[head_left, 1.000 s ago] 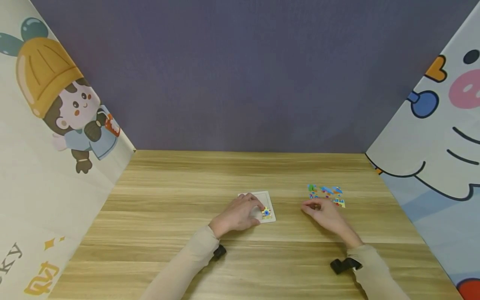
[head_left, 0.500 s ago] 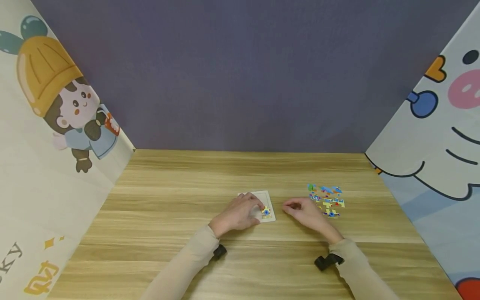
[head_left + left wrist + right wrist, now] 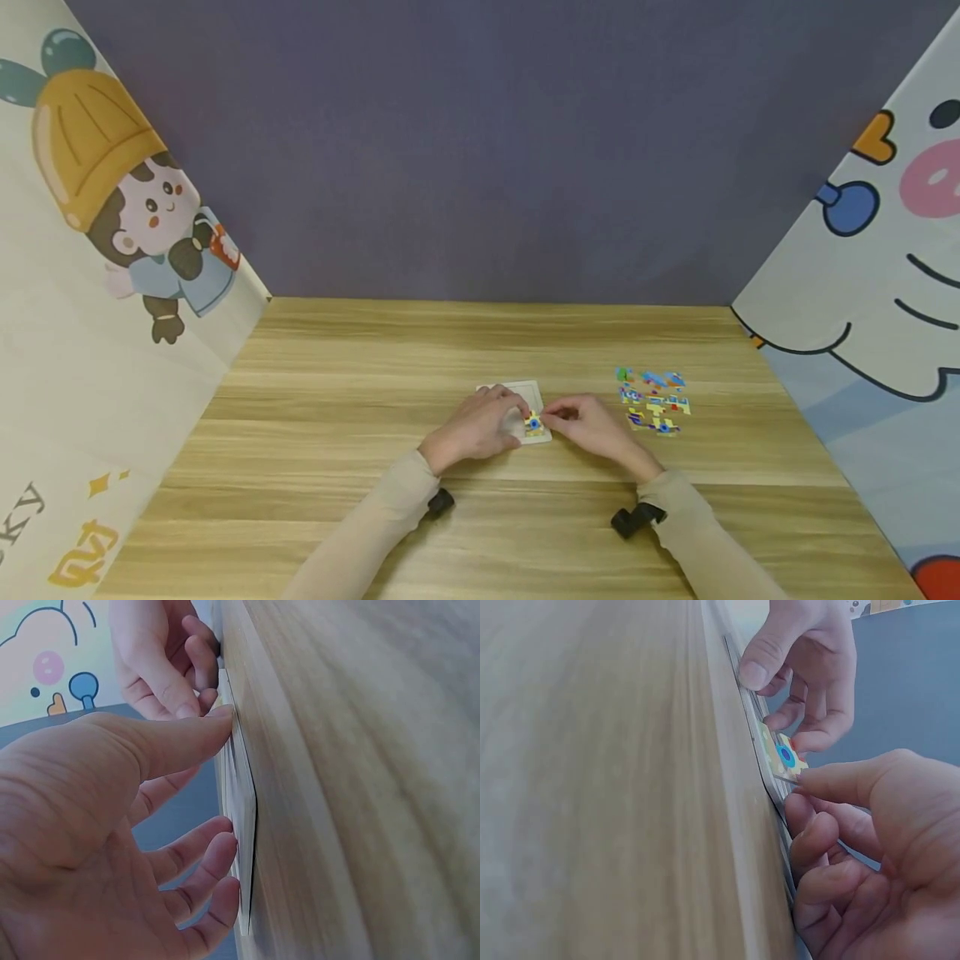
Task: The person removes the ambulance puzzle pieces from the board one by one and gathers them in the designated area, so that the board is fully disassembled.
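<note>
In the head view my left hand (image 3: 480, 423) rests on a pale square puzzle board (image 3: 530, 392). Its thumb is at the near edge, and the other fingers spread over the face. A yellow puzzle piece with a blue ring (image 3: 785, 756) sits on the board, with the left index fingertip touching it in the right wrist view. My right hand (image 3: 592, 427) is at the board's right edge. Its thumb and index finger pinch a small thin puzzle piece (image 3: 784, 779), seen edge-on beside the ringed piece. Its printed face is hidden.
Several loose colourful puzzle pieces (image 3: 656, 409) lie in rows on the wooden table (image 3: 360, 358), right of the right hand. A dark panel (image 3: 480, 167) stands behind the table, with cartoon-printed panels at both sides.
My right hand has moved left from the loose pieces to the board's right edge, uncovering those pieces. My left hand has stayed on the board.
</note>
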`<state>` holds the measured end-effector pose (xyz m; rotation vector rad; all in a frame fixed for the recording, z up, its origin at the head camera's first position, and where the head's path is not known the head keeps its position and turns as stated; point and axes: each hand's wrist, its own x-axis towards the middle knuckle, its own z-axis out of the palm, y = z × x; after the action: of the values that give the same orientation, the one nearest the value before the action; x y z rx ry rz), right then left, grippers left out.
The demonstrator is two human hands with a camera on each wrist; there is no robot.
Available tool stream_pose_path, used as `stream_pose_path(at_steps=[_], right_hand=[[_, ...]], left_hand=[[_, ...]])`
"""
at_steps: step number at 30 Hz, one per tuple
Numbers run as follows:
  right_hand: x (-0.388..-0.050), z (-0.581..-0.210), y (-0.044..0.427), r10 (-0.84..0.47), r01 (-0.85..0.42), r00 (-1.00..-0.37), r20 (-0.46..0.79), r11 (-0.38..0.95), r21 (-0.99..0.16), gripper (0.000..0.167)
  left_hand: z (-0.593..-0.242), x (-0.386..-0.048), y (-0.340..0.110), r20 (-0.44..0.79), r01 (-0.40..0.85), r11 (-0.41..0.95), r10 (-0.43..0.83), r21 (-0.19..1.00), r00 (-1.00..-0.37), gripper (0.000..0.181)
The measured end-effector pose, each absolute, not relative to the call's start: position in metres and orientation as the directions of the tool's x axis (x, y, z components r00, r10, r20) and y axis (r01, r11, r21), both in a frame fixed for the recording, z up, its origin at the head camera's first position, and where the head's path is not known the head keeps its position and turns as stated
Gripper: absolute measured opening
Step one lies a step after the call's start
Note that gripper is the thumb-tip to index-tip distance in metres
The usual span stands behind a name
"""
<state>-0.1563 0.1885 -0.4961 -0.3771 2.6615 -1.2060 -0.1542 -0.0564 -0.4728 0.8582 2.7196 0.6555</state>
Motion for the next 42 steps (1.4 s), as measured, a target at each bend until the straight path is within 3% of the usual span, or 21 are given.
stream_pose_path(at_steps=[23, 33, 42], right_hand=[[-0.162, -0.503, 0.187, -0.342, -0.162, -0.938, -0.050, 0.564, -0.810, 0.016], [-0.159, -0.500, 0.184, -0.326, -0.146, -0.943, -0.067, 0.584, -0.799, 0.014], [-0.157, -0.498, 0.186, -0.330, -0.101, -0.938, -0.111, 0.562, -0.821, 0.017]], left_hand=[[-0.472, -0.157, -0.058, -0.096, 0.453, 0.738, 0.567, 0.500, -0.818, 0.042], [-0.466, -0.161, -0.071, -0.123, 0.433, 0.748, 0.558, 0.502, -0.821, 0.052], [-0.465, -0.161, -0.073, -0.141, 0.414, 0.766, 0.539, 0.491, -0.830, 0.050]])
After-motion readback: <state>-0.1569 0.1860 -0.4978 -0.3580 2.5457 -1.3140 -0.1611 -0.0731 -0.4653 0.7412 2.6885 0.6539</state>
